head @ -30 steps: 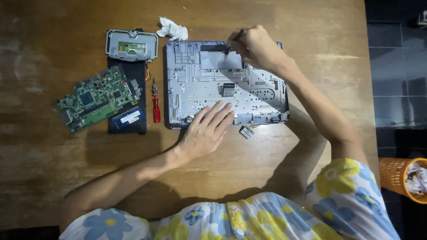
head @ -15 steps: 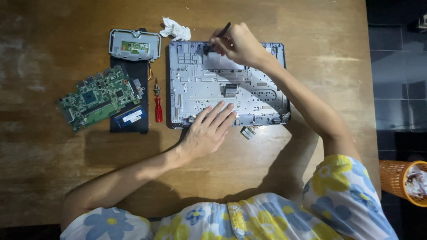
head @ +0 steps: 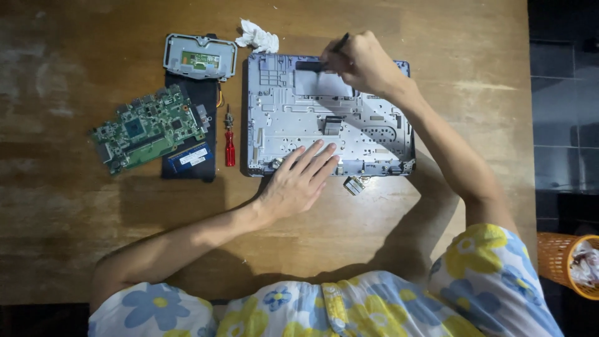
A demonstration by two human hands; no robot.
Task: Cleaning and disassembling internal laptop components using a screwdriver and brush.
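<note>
The wooden bench (head: 387,249) fills almost the whole view from above, its top scuffed and worn. On it, near the far edge, lies the biggest thing — an opened grey laptop chassis (head: 299,118), inner metal frame facing up.

The person's left hand (head: 296,184) rests flat on the near edge of the chassis, fingers (head: 312,159) spread apart and pressed down on the frame, gripping nothing. The right hand (head: 365,62) is at the far edge of the chassis, its fingers closed together around a thin dark tool (head: 340,43) whose upper end sticks out above the knuckles; where its tip meets the frame is hidden by the hand.

Left of the chassis lies a flat black panel (head: 187,168). A green circuit board (head: 146,128) lies tilted, partly over the panel and partly on bare wood. At the panel's far end sits a grey touchpad plate (head: 199,57), and on its near end a small blue memory module (head: 190,156).

Between the panel and the chassis lies a small red-handled screwdriver (head: 229,146). A crumpled white tissue (head: 257,37) lies just beyond the chassis's far left corner — and a small metal part (head: 354,185) sits on the bench just beside its near edge.
</note>
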